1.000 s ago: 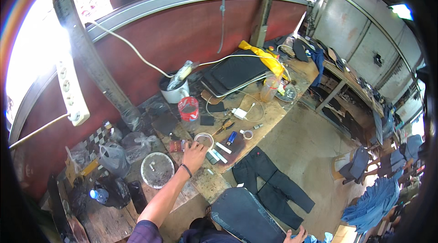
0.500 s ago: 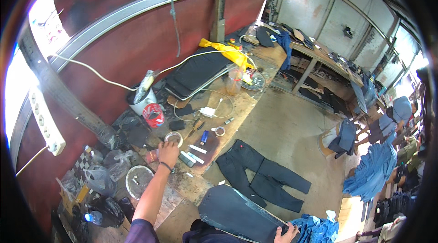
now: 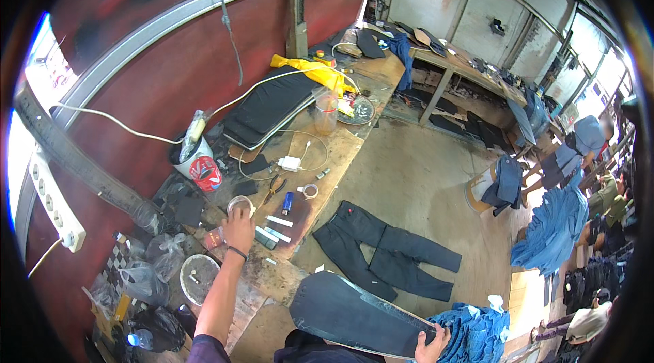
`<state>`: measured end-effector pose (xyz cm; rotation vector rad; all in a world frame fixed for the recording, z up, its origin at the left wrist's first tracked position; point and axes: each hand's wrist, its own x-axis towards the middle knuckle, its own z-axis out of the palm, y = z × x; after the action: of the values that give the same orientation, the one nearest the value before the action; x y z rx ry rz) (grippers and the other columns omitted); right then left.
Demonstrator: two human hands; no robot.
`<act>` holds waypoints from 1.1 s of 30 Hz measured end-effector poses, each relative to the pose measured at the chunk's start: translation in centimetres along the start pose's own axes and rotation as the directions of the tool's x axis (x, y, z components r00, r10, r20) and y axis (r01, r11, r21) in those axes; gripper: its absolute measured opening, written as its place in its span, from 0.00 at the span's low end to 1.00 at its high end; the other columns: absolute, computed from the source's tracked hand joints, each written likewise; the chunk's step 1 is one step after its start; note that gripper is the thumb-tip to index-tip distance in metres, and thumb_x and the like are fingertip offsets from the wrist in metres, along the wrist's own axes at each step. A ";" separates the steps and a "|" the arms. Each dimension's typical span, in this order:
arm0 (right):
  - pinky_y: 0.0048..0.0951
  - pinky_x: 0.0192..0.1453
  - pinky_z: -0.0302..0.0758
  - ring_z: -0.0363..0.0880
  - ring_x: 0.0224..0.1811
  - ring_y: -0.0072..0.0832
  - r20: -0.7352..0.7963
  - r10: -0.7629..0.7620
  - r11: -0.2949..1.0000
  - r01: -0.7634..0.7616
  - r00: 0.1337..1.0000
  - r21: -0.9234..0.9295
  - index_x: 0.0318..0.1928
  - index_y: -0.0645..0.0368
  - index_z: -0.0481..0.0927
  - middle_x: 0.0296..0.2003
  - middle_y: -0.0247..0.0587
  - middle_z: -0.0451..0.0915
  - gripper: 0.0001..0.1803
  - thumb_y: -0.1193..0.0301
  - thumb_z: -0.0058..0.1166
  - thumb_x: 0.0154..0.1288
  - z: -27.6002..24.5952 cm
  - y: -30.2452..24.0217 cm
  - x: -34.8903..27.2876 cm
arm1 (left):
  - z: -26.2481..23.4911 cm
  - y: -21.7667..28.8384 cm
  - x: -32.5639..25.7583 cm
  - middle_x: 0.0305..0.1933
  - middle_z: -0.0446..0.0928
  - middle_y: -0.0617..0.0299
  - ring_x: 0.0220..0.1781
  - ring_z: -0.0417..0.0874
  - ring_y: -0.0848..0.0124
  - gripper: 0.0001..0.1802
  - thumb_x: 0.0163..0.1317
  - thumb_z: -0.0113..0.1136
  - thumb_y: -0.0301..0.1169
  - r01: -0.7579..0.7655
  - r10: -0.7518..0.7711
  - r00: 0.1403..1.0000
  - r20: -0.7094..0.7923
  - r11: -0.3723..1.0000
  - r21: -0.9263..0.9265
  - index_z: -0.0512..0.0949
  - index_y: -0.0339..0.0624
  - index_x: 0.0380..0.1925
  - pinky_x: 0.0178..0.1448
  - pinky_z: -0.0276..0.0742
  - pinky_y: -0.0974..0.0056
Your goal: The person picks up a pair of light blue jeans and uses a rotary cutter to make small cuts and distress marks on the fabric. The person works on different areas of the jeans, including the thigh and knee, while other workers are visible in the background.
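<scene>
Roll of tape sits on the cluttered wooden workbench, near the pliers and a blue lighter. Left hand is now on it, fingers curled over the ring; a second ago it reached from lower down the bench, so the reach looks complete. Right hand clamps the edge of a dark denim-covered board at the lower rim. Dark jeans lie spread on the floor beyond.
</scene>
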<state>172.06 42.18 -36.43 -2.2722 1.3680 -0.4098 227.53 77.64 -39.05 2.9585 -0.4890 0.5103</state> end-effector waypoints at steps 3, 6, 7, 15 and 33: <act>0.54 0.81 0.60 0.62 0.76 0.64 -0.023 0.032 0.998 -0.031 0.999 0.061 0.68 0.63 0.73 0.75 0.69 0.58 0.32 0.73 0.66 0.65 -1.0 0.8 -1.0 | -0.4 3.4 1.0 0.53 0.79 0.56 0.60 0.79 0.53 0.17 0.65 0.68 0.39 -0.102 0.105 0.994 0.007 0.980 -0.170 0.82 0.48 0.51 0.60 0.74 0.44; 0.56 0.81 0.60 0.62 0.76 0.65 -0.108 0.104 0.995 -0.103 0.989 0.010 0.66 0.63 0.74 0.74 0.70 0.59 0.31 0.72 0.67 0.64 -1.9 1.3 -2.2 | -0.3 7.0 2.9 0.50 0.79 0.55 0.57 0.80 0.51 0.17 0.67 0.68 0.39 -0.155 0.187 0.980 0.068 0.934 -0.322 0.83 0.46 0.52 0.59 0.74 0.42; 0.56 0.79 0.63 0.65 0.73 0.64 -0.124 0.092 0.995 -0.097 0.988 -0.036 0.66 0.63 0.77 0.71 0.70 0.64 0.30 0.68 0.69 0.65 -2.2 1.4 -2.5 | -0.1 7.9 3.6 0.49 0.79 0.54 0.57 0.80 0.51 0.16 0.67 0.68 0.38 -0.167 0.216 0.973 0.085 0.905 -0.390 0.83 0.45 0.51 0.59 0.74 0.41; 0.57 0.76 0.65 0.69 0.69 0.63 -0.123 0.144 0.961 -0.168 0.982 -0.221 0.66 0.64 0.78 0.64 0.71 0.73 0.32 0.63 0.71 0.66 -2.9 1.6 -7.9 | 4.0 16.3 10.7 0.64 0.78 0.57 0.68 0.77 0.51 0.26 0.68 0.67 0.44 -0.250 0.300 0.942 0.153 0.927 -0.279 0.79 0.50 0.64 0.68 0.72 0.36; 0.55 0.80 0.61 0.62 0.76 0.66 -0.150 0.376 0.922 -0.385 0.914 -0.034 0.66 0.64 0.76 0.73 0.73 0.61 0.31 0.69 0.69 0.64 -3.6 2.0 -11.5 | 4.7 14.6 19.2 0.67 0.78 0.41 0.70 0.77 0.41 0.30 0.65 0.66 0.53 -0.210 0.174 0.885 0.433 0.977 0.038 0.86 0.40 0.55 0.68 0.77 0.36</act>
<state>163.55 50.74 -34.62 -1.9849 1.8731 -0.4041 241.32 57.50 -36.26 3.1195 -0.8270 -0.1241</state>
